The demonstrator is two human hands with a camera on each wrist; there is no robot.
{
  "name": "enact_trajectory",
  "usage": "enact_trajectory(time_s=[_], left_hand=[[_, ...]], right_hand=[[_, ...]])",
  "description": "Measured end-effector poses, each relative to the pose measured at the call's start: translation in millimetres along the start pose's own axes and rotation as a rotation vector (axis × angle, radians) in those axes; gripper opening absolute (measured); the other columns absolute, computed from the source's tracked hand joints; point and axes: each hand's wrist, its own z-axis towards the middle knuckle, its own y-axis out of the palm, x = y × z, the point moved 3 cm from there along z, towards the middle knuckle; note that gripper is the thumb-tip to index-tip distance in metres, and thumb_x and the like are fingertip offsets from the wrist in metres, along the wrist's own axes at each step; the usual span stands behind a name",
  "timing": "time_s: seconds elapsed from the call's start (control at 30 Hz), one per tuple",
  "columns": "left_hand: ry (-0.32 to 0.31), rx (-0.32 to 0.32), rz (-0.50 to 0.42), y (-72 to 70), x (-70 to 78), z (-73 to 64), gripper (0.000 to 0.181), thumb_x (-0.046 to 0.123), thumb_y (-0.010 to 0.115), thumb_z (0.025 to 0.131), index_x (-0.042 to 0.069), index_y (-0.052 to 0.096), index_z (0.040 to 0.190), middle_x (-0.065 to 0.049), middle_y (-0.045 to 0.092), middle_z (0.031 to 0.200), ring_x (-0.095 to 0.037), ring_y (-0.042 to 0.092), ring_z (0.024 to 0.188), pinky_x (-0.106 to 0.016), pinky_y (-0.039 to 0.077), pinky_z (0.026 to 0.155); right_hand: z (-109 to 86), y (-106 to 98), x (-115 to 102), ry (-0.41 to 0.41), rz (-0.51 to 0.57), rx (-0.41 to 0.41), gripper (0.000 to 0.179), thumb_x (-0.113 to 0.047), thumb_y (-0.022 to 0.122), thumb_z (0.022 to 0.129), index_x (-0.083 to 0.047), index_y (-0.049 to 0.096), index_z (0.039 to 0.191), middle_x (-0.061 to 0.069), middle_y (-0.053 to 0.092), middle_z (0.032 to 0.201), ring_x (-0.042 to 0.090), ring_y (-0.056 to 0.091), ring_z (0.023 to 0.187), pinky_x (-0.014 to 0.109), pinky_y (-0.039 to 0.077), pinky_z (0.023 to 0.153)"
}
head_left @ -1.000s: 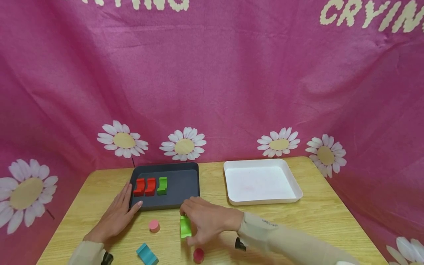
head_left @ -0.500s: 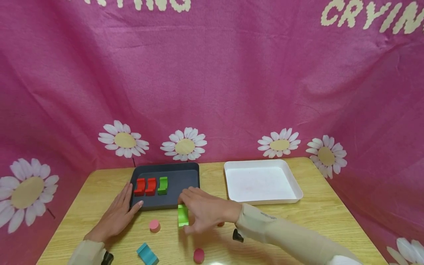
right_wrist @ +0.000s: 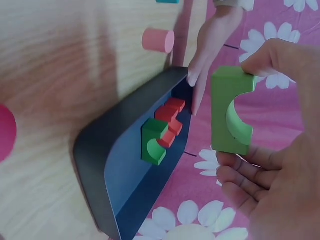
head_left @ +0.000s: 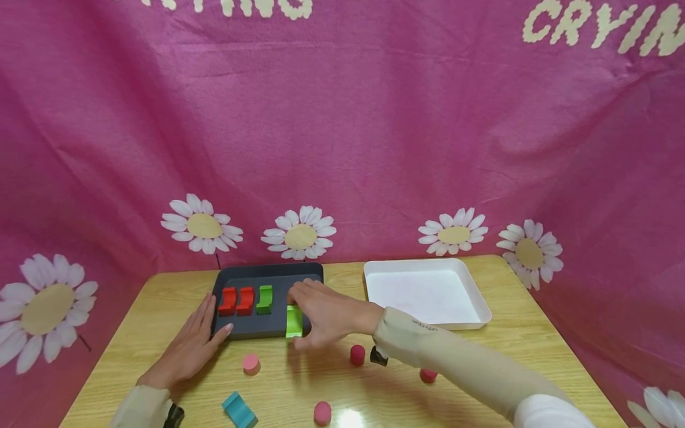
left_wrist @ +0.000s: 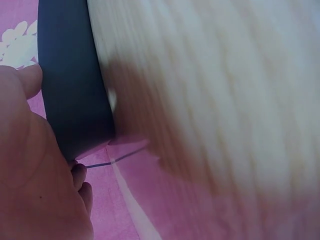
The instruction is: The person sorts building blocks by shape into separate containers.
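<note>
My right hand (head_left: pixel 329 315) pinches a light green arch block (right_wrist: pixel 227 112) by its two ends, thumb on one and fingertips on the other. In the head view it hangs over the near right part of the dark tray (head_left: pixel 278 327). Inside that tray stand two red arch blocks (head_left: pixel 228 301) and a green arch block (head_left: pixel 264 300) in a row at the left. My left hand (head_left: pixel 187 348) rests with straight fingers along the tray's left side, thumb at its front left corner. The left wrist view shows the tray's dark outer wall (left_wrist: pixel 72 75) beside that hand.
A white tray (head_left: pixel 428 291) stands at the back right. On the table lie a pink cylinder (head_left: pixel 251 364), a teal arch block (head_left: pixel 239 410) and several dark pink cylinders (head_left: pixel 323 412), one partly behind the right forearm (head_left: pixel 428 375). A pink flowered cloth (head_left: pixel 342 131) hangs behind.
My right hand has carried the light green arch block away from the table's front and up over the dark tray. Dark pink cylinders behind the arm came into view. The left hand stays put.
</note>
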Motion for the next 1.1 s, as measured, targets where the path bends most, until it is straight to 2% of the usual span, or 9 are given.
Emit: enact_trajectory(time_s=[0.4,0.73,1.1], left_hand=[[-0.027,-0.025,0.011,-3.3,3.7,0.9,0.102,0.06,0.049,0.109,-0.003,-0.003,0.169,-0.03,-0.001,0.176,-0.055,0.007,0.159,-0.073,0.01,0.127],[-0.019,-0.025,0.008,-3.4,4.0,0.8,0.1,0.057,0.05,0.11,-0.003,-0.003,0.169,-0.029,-0.002,0.176,-0.054,0.006,0.16,-0.073,0.01,0.127],[-0.026,-0.034,0.016,-1.2,3.0,1.7,0.1,0.059,0.048,0.11,-0.003,-0.004,0.169,-0.03,-0.003,0.176,-0.055,0.005,0.16,-0.073,0.009,0.127]], right_hand=[[31.3,-7,21,0.014,-0.04,-0.017,0.059,-0.046,0.081,0.087,-0.006,0.06,0.126,0.003,0.062,0.119,0.016,0.051,0.11,0.029,0.046,0.1],[51.6,-2,37,0.037,-0.029,-0.02,0.058,-0.046,0.081,0.086,-0.006,0.061,0.124,0.002,0.063,0.116,0.016,0.053,0.107,0.031,0.046,0.099],[73.8,7,48,0.031,-0.041,-0.032,0.049,-0.045,0.083,0.084,-0.009,0.063,0.11,-0.002,0.06,0.101,0.014,0.052,0.097,0.022,0.042,0.083]])
